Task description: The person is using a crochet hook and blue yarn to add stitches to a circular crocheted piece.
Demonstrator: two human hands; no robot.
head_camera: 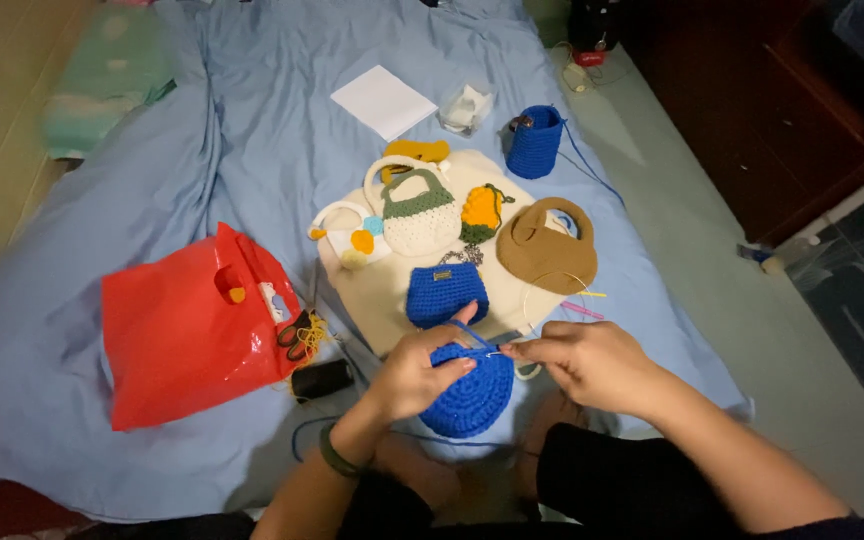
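We are seeing a red plastic bag [192, 330] lying at the left on the blue bedsheet [262, 150]; our left hand [417, 375] is pinching the blue crochet piece [467, 390] over our lap; it is looking soft and light, best gripped at its rim; our right hand [592, 365] is clenching a crochet hook [500, 352]; finished small bags are resting beyond, and a dark cabinet [752, 110] is standing at the right.

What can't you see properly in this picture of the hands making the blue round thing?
All in the head view:
- The tool in the right hand: too small, mostly covered by fingers.
- The top of the blue crochet piece: covered by the left hand.
- Contents of the red plastic bag: its opaque plastic hides them.
- The dark things at the top edge: cut off by the frame.
- The clear packet: too blurred to tell what is inside.
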